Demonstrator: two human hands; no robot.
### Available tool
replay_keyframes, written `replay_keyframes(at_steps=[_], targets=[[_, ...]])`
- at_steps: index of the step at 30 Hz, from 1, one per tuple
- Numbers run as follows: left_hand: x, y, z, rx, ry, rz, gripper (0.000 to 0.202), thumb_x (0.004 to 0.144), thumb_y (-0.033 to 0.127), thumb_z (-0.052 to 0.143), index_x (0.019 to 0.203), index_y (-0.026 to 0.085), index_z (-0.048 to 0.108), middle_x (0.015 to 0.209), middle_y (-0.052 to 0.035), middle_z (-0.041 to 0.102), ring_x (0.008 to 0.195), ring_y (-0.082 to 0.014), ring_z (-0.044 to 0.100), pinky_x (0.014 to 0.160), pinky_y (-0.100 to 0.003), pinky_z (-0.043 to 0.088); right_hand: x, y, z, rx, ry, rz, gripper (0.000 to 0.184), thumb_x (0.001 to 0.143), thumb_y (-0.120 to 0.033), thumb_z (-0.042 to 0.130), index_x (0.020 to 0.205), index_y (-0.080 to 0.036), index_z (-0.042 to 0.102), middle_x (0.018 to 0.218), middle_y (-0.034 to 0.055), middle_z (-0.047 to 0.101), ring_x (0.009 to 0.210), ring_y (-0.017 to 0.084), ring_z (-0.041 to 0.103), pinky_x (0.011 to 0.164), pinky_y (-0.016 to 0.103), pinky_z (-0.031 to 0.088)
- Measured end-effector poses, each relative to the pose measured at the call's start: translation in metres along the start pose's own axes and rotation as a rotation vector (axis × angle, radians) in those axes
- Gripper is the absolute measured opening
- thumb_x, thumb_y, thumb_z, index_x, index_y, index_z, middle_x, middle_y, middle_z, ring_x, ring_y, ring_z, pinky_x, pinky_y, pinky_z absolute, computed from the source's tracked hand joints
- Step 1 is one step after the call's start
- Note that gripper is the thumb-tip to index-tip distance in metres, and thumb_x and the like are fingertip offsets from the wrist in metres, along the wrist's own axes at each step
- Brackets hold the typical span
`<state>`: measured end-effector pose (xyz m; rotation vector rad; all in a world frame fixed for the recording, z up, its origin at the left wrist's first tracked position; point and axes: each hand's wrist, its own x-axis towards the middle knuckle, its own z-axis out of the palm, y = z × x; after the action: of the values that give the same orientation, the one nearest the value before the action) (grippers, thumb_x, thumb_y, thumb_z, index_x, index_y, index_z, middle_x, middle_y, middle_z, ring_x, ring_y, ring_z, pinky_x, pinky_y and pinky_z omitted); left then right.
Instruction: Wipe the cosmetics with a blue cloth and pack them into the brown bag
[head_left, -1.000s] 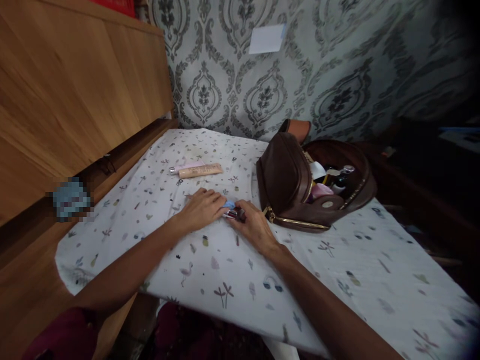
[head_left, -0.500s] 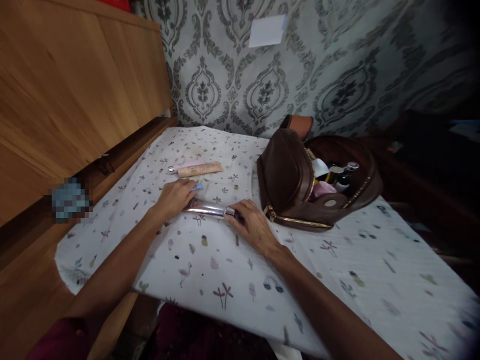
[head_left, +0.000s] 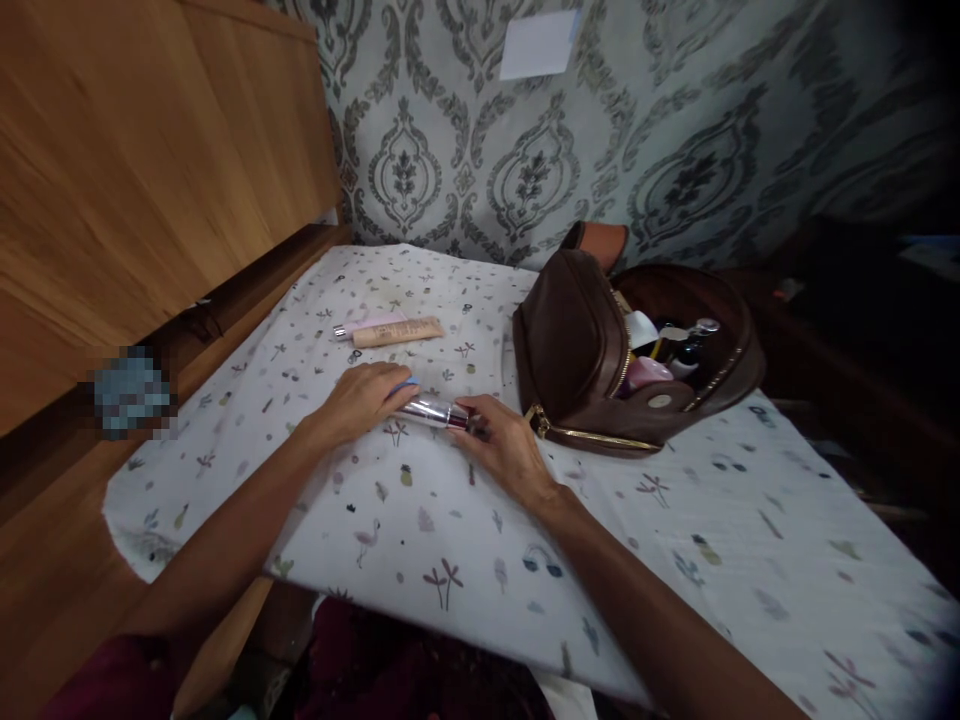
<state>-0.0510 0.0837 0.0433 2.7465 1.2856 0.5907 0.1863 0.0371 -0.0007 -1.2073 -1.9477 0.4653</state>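
A shiny silver tube [head_left: 431, 409] lies crosswise between my hands, low over the patterned cloth. My left hand [head_left: 361, 402] is closed around its left end, where a bit of blue [head_left: 409, 383] shows by the fingertips. At the capped right end, the fingers of my right hand [head_left: 504, 445] are pinched on the tube. Just beyond my left hand, a beige cosmetic tube [head_left: 397, 332] and a slim pinkish tube with a silver cap [head_left: 343, 332] lie side by side on the cloth.
To the right stands an open brown toiletry bag [head_left: 566, 340] with several cosmetics inside, among them a pink-lidded jar [head_left: 648, 373]. A wooden cabinet [head_left: 165, 170] borders the left side. Patterned wallpaper [head_left: 420, 130] rises behind the cloth-covered table [head_left: 465, 540].
My left hand and the silver tube have shifted slightly right, and less of the tube shows between my hands. The view has tilted a little; the bag and other tubes stay in place.
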Motion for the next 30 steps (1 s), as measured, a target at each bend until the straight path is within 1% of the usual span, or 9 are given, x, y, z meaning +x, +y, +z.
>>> replay_keyframes(at_steps=[6, 12, 15, 19, 22, 24, 26, 28, 30], targets=[[-0.002, -0.015, 0.004, 0.11, 0.094, -0.142, 0.034, 0.1, 0.045, 0.042, 0.078, 0.022, 0.057, 0.066, -0.0005, 0.063, 0.06, -0.0186, 0.057, 0.056, -0.029, 0.032, 0.0, -0.003, 0.003, 0.236, 0.003, 0.144, 0.033, 0.08, -0.038, 0.071, 0.108, -0.021, 0.065, 0.094, 0.0047, 0.07, 0.079, 0.019, 0.065, 0.072, 0.032, 0.054], [-0.002, -0.01, 0.008, 0.077, 0.242, -0.128, 0.039, 0.101, 0.045, 0.038, 0.074, 0.022, 0.053, 0.061, 0.001, 0.059, 0.057, -0.0159, 0.055, 0.057, -0.028, 0.034, 0.005, -0.005, 0.0, 0.6, -0.177, 0.379, 0.045, 0.078, -0.055, 0.069, 0.101, -0.017, 0.064, 0.069, -0.001, 0.063, 0.062, 0.015, 0.064, 0.055, 0.026, 0.05], [-0.002, -0.015, 0.003, 0.048, 0.347, -0.174, 0.037, 0.1, 0.045, 0.038, 0.075, 0.022, 0.053, 0.059, 0.0018, 0.055, 0.056, -0.0152, 0.053, 0.057, -0.027, 0.034, 0.008, -0.003, -0.004, 0.631, -0.095, 0.394, 0.047, 0.073, -0.056, 0.074, 0.097, -0.017, 0.066, 0.069, -0.0007, 0.064, 0.061, 0.015, 0.063, 0.054, 0.026, 0.05], [-0.002, -0.023, -0.009, 0.007, 0.542, -0.324, 0.034, 0.1, 0.042, 0.039, 0.077, 0.021, 0.052, 0.057, 0.0027, 0.05, 0.054, -0.0144, 0.05, 0.056, -0.027, 0.034, 0.008, 0.002, -0.005, 0.579, 0.065, 0.321, 0.043, 0.074, -0.051, 0.075, 0.101, -0.019, 0.067, 0.081, 0.0027, 0.069, 0.071, 0.017, 0.065, 0.066, 0.031, 0.056], [-0.003, -0.012, -0.01, -0.032, 0.609, -0.283, 0.031, 0.102, 0.039, 0.037, 0.085, 0.02, 0.055, 0.066, 0.0006, 0.057, 0.061, -0.0153, 0.055, 0.06, -0.027, 0.04, 0.004, 0.001, 0.0, 0.437, 0.154, 0.204, 0.034, 0.077, -0.039, 0.074, 0.104, -0.02, 0.067, 0.095, 0.0065, 0.069, 0.08, 0.02, 0.066, 0.075, 0.035, 0.057], [-0.003, 0.005, -0.002, -0.075, 0.558, -0.123, 0.028, 0.103, 0.035, 0.035, 0.102, 0.019, 0.058, 0.086, -0.0047, 0.067, 0.079, -0.0177, 0.063, 0.072, -0.028, 0.047, 0.002, -0.003, 0.002, 0.301, 0.142, 0.101, 0.027, 0.081, -0.03, 0.069, 0.107, -0.022, 0.068, 0.1, 0.0074, 0.068, 0.083, 0.021, 0.066, 0.078, 0.037, 0.057], [-0.001, 0.022, 0.009, -0.096, 0.411, 0.062, 0.028, 0.103, 0.032, 0.036, 0.115, 0.018, 0.057, 0.105, -0.009, 0.069, 0.097, -0.0202, 0.064, 0.085, -0.032, 0.049, 0.0, -0.008, 0.002, 0.189, 0.091, 0.003, 0.023, 0.084, -0.023, 0.064, 0.107, -0.024, 0.069, 0.101, 0.007, 0.067, 0.087, 0.022, 0.066, 0.081, 0.038, 0.057], [0.003, 0.033, 0.019, -0.082, 0.216, 0.165, 0.029, 0.103, 0.032, 0.035, 0.119, 0.019, 0.057, 0.108, -0.0094, 0.069, 0.102, -0.0222, 0.063, 0.091, -0.036, 0.048, -0.001, -0.011, 0.001, 0.132, 0.057, -0.058, 0.023, 0.085, -0.02, 0.062, 0.106, -0.025, 0.069, 0.104, 0.0065, 0.067, 0.093, 0.023, 0.066, 0.085, 0.038, 0.056], [0.006, 0.033, 0.024, -0.063, 0.07, 0.157, 0.03, 0.103, 0.034, 0.035, 0.116, 0.02, 0.058, 0.102, -0.0082, 0.07, 0.098, -0.0232, 0.064, 0.089, -0.039, 0.048, -0.001, -0.01, -0.001, 0.116, 0.049, -0.076, 0.022, 0.086, -0.02, 0.062, 0.106, -0.026, 0.07, 0.107, 0.0064, 0.068, 0.098, 0.023, 0.065, 0.088, 0.039, 0.055]])
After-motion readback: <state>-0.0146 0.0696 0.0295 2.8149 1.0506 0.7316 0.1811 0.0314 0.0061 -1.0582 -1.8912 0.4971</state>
